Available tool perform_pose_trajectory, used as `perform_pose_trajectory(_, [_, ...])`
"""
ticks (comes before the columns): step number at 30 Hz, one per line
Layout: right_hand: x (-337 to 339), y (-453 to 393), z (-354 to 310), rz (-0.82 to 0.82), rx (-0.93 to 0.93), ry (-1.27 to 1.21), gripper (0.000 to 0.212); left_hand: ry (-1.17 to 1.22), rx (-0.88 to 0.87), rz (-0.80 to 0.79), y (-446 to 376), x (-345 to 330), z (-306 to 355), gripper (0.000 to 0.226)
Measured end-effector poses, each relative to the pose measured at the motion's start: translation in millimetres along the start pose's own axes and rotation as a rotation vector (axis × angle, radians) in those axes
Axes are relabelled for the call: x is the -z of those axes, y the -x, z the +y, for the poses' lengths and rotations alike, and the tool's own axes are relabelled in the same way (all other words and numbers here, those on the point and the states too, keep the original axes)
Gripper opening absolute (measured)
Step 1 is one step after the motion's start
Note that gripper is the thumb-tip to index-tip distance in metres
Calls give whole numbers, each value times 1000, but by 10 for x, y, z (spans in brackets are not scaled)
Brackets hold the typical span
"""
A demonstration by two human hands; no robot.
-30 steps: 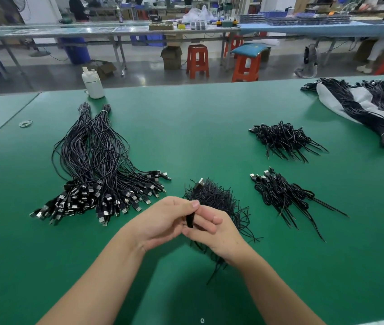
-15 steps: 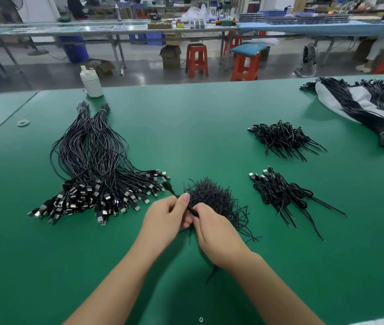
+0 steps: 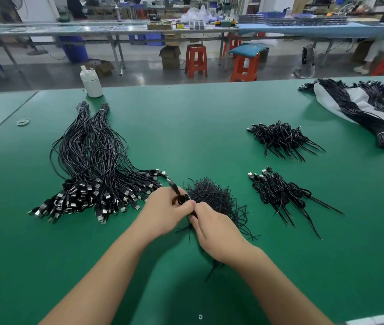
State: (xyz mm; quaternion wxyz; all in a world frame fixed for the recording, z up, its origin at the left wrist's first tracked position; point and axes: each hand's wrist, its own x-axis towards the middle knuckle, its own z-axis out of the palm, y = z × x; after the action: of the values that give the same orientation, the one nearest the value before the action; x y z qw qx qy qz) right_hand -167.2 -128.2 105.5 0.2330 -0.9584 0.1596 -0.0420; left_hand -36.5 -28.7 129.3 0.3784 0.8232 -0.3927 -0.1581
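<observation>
My left hand (image 3: 163,212) holds a small black coiled USB cable (image 3: 182,199) over the green table (image 3: 186,127); its plug sticks out up and to the left of my fingers. My right hand (image 3: 214,233) pinches a thin black tie at the coil's lower right. Both hands meet just in front of a loose heap of black ties (image 3: 212,198). To the left lie two long banded bundles of straight USB cables (image 3: 92,165), plugs toward me.
Two piles of coiled, tied cables lie to the right, one near (image 3: 280,191) and one farther (image 3: 277,137). More cable bundles rest on a white bag (image 3: 359,99) at the far right. A white bottle (image 3: 91,83) stands at the far edge. Rubber bands (image 3: 23,121) lie far left.
Both hands moved away from me and slightly left, to the front of the tie heap. The cable now shows as a small coil in my left hand, plug pointing up-left.
</observation>
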Motion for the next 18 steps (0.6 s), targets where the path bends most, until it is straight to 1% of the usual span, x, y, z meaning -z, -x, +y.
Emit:
perform_pose_trajectory(2, [4,-39,-6,-41,-13,-117,20,-59,13,-14,-29,-12,21,23])
perform_pose_trajectory(4, [14,-54,-7,-80,-40,-329,13,-97,28,-11,-50,-23,30,23])
perform_pose_trajectory(6, [25,-54,-11,-76,-79,-502,10,-69,42,-10,-73,-17,39,19])
perform_pose_trajectory(8, [24,-55,-21,-20,-94,-534,17,-22,47,-18,-98,-11,52,18])
perform_pose_trajectory(11, [-6,-79,-17,36,-101,-465,27,-2,29,-57,-127,-27,62,16])
perform_pose_trajectory(13, [-22,-92,16,45,-107,-434,25,24,25,-83,-143,-59,41,18])
perform_pose_trajectory(14, [-27,-93,36,57,-113,-417,22,87,34,-109,-146,-75,20,19])
perform_pose_trajectory(15, [-25,-96,60,77,-127,-402,21,226,66,-148,-149,-86,-15,18])
perform_pose_trajectory(17, [-13,-107,120,129,-168,-404,24,603,172,-250,-156,-80,-91,11])
perform_pose_trajectory(18, [-9,-113,155,156,-196,-420,26,675,203,-279,-165,-78,-161,12])
